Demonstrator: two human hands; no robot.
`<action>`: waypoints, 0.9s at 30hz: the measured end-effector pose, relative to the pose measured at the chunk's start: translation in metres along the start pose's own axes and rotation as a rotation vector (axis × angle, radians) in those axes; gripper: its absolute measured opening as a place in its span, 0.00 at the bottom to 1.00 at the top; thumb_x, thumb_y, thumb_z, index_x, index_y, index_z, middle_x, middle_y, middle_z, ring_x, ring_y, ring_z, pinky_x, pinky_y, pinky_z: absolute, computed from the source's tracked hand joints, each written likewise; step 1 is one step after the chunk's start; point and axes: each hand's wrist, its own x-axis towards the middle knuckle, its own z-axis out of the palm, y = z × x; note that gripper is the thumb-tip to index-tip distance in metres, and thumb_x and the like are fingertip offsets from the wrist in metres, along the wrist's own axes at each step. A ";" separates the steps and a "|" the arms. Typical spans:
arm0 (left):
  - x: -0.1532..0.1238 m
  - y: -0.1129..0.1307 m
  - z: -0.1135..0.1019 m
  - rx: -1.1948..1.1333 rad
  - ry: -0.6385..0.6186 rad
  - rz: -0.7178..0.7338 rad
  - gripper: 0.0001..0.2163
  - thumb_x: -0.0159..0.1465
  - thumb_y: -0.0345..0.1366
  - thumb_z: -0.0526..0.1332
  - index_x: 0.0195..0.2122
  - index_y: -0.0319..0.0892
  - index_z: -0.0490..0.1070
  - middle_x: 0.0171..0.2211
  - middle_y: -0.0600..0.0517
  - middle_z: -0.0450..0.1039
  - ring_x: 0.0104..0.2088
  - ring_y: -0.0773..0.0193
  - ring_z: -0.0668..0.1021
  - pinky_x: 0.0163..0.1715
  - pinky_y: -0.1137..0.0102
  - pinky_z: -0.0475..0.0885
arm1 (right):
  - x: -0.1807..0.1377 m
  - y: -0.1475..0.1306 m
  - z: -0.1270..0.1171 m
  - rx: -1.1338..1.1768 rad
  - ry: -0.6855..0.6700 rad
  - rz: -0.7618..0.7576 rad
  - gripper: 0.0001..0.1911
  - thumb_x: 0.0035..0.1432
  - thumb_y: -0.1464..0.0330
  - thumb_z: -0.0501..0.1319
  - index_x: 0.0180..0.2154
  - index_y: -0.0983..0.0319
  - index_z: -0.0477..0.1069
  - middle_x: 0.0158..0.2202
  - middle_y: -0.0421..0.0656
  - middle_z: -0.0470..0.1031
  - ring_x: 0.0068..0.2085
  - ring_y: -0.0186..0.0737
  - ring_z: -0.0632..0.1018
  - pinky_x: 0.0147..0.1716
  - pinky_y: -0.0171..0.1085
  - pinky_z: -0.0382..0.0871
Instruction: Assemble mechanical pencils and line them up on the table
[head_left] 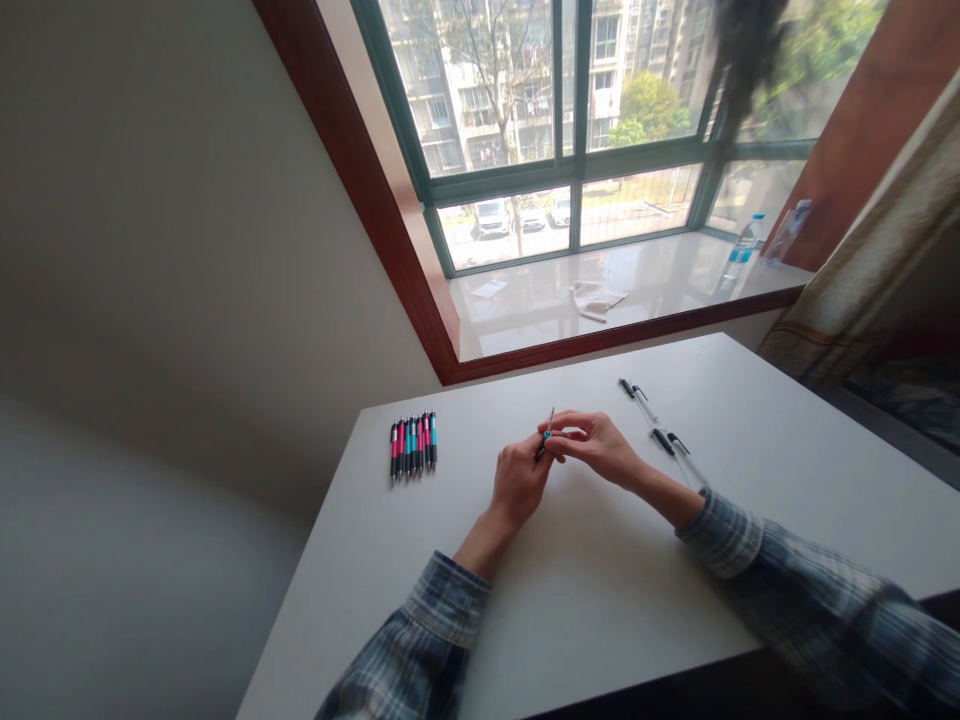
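Both hands meet over the middle of the white table (600, 590). My left hand (519, 484) is closed around the lower part of a small pen (547, 436) with a teal band, its tip pointing up. My right hand (598, 446) pinches the same pen from the right side. A row of several pink and teal pens (412, 444) lies side by side to the left of my hands. Two clear pens with black clips (660, 432) lie end to end on the table to the right, just beyond my right wrist.
Behind the table runs a glossy windowsill (652, 280) with a crumpled cloth (596, 298), a paper scrap (489, 289) and a plastic water bottle (744, 247). A curtain (870, 260) hangs at the right. A bare wall fills the left.
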 end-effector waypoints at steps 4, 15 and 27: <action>0.000 -0.001 0.001 0.028 -0.001 -0.023 0.17 0.68 0.48 0.59 0.51 0.48 0.80 0.36 0.48 0.84 0.35 0.56 0.82 0.38 0.70 0.70 | 0.002 0.007 -0.003 -0.053 0.048 -0.032 0.14 0.52 0.59 0.73 0.39 0.60 0.83 0.45 0.49 0.81 0.49 0.48 0.79 0.47 0.44 0.75; 0.001 0.002 0.002 -0.118 0.068 0.003 0.19 0.67 0.49 0.62 0.55 0.50 0.78 0.52 0.49 0.80 0.50 0.52 0.80 0.51 0.63 0.71 | 0.005 -0.004 -0.005 -0.021 0.214 -0.064 0.15 0.55 0.57 0.71 0.40 0.60 0.82 0.46 0.48 0.83 0.49 0.49 0.81 0.50 0.45 0.75; 0.023 -0.025 -0.005 -0.846 0.259 -0.378 0.09 0.61 0.40 0.62 0.36 0.39 0.75 0.25 0.56 0.64 0.22 0.72 0.63 0.24 0.74 0.60 | 0.006 -0.002 -0.007 -0.054 0.309 0.003 0.20 0.54 0.55 0.71 0.43 0.62 0.82 0.44 0.49 0.84 0.44 0.47 0.83 0.48 0.44 0.76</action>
